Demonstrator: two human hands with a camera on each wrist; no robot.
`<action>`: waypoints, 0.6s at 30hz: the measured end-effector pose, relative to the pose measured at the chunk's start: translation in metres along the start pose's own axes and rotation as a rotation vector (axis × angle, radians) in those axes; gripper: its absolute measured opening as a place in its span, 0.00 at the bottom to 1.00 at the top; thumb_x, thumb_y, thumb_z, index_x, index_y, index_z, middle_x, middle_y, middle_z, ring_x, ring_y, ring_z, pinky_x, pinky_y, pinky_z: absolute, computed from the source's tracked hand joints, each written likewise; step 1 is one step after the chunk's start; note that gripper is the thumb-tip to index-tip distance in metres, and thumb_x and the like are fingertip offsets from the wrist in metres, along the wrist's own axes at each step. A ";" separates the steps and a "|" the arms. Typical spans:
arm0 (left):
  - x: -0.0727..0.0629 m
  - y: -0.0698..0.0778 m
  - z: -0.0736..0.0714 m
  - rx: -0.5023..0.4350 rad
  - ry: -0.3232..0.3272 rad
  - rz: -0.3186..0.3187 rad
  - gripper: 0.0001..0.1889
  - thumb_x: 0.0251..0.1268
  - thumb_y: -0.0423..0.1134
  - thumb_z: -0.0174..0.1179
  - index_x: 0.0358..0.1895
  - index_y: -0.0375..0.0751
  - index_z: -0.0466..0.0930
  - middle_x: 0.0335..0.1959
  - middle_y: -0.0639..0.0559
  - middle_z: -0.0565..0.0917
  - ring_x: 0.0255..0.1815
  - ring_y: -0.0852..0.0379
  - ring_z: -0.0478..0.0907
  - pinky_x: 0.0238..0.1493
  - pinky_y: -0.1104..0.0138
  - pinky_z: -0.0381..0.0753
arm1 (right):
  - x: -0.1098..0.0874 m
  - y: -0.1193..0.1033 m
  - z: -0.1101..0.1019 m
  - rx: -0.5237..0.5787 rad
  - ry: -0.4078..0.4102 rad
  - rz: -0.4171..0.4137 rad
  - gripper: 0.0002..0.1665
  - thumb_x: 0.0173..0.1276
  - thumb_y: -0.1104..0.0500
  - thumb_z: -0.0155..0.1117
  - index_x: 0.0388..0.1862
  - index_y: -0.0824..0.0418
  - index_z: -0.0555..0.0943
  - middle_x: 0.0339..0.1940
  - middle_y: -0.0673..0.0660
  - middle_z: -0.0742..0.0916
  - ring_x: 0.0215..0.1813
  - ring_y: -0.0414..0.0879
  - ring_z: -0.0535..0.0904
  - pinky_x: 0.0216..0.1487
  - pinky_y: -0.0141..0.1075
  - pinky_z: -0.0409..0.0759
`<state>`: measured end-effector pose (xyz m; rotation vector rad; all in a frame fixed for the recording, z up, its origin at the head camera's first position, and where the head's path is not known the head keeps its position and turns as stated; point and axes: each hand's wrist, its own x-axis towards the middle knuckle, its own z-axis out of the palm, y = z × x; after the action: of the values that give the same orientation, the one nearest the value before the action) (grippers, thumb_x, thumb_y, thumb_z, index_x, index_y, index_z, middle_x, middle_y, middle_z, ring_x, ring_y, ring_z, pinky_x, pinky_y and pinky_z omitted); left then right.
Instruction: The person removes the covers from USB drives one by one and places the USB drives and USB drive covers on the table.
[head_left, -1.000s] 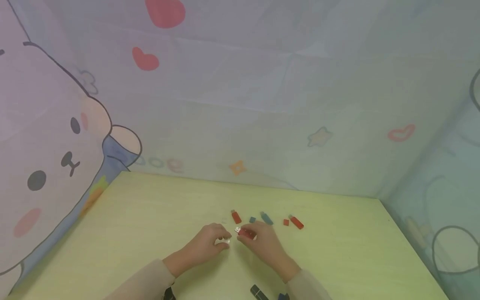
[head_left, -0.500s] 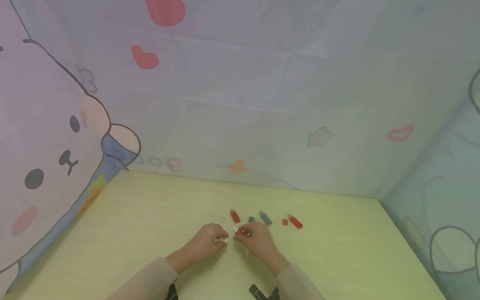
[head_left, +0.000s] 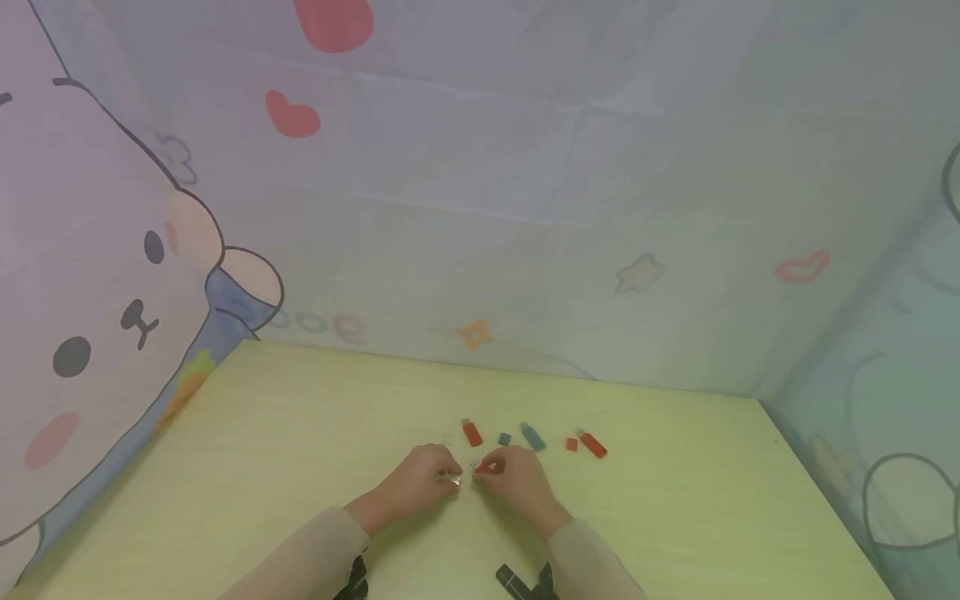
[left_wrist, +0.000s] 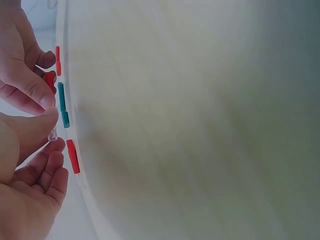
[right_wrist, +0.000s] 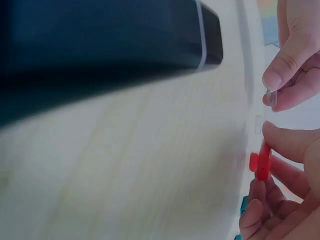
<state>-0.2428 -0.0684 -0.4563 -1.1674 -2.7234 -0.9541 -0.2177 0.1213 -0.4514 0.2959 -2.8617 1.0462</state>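
My left hand (head_left: 420,479) pinches a small clear cap (right_wrist: 271,97) between thumb and finger. Facing it, my right hand (head_left: 517,483) holds a red USB flash drive (right_wrist: 263,162), whose metal plug (head_left: 476,464) points toward the cap. A narrow gap separates the two pieces. In the left wrist view, fingers cover most of the drive. Just beyond the hands lie another red flash drive (head_left: 472,432), a blue cap (head_left: 505,439) and a blue flash drive (head_left: 532,437).
Farther right on the pale yellow table (head_left: 675,500) are a red cap (head_left: 572,445) and one more red flash drive (head_left: 592,443). A faint clear cap (right_wrist: 258,124) lies near the first red drive. A dark object (head_left: 513,581) with a pale line shows at the bottom edge.
My right hand has shifted slightly left, and the red flash drive shows less between its fingers. The left hand still pinches the clear cap. The pieces on the table stay put.
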 end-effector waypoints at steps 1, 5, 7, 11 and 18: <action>0.001 0.000 0.001 0.002 0.000 0.002 0.07 0.53 0.25 0.64 0.36 0.30 0.85 0.31 0.46 0.84 0.35 0.53 0.79 0.40 0.65 0.78 | 0.000 0.000 0.000 -0.006 -0.004 0.008 0.12 0.55 0.58 0.73 0.35 0.65 0.86 0.32 0.57 0.87 0.35 0.48 0.80 0.37 0.37 0.78; 0.002 -0.002 0.004 0.000 -0.015 -0.002 0.07 0.51 0.26 0.65 0.34 0.30 0.86 0.29 0.48 0.83 0.33 0.55 0.77 0.41 0.65 0.78 | 0.002 0.001 0.003 -0.031 -0.011 0.038 0.12 0.54 0.58 0.73 0.34 0.65 0.86 0.33 0.58 0.87 0.37 0.50 0.82 0.39 0.40 0.79; 0.003 -0.002 0.005 -0.004 -0.028 -0.016 0.07 0.50 0.27 0.66 0.34 0.30 0.86 0.29 0.48 0.83 0.33 0.55 0.77 0.41 0.64 0.78 | 0.002 0.001 0.003 -0.042 -0.012 0.051 0.13 0.53 0.57 0.74 0.34 0.64 0.86 0.32 0.57 0.87 0.36 0.50 0.82 0.38 0.40 0.79; 0.004 -0.002 0.006 -0.013 -0.047 -0.042 0.07 0.48 0.26 0.67 0.34 0.30 0.86 0.29 0.48 0.83 0.33 0.54 0.77 0.42 0.64 0.78 | 0.004 0.001 0.004 -0.050 -0.021 0.082 0.12 0.53 0.57 0.74 0.33 0.63 0.85 0.31 0.56 0.86 0.35 0.49 0.81 0.38 0.40 0.79; 0.005 -0.003 0.007 -0.007 -0.052 -0.043 0.07 0.47 0.26 0.67 0.33 0.30 0.86 0.27 0.48 0.83 0.31 0.56 0.75 0.40 0.65 0.76 | 0.004 0.002 0.004 -0.055 -0.021 0.055 0.10 0.51 0.58 0.75 0.30 0.63 0.86 0.28 0.54 0.86 0.32 0.46 0.79 0.34 0.36 0.77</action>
<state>-0.2470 -0.0635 -0.4625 -1.1551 -2.7995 -0.9516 -0.2223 0.1195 -0.4547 0.2264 -2.9275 0.9776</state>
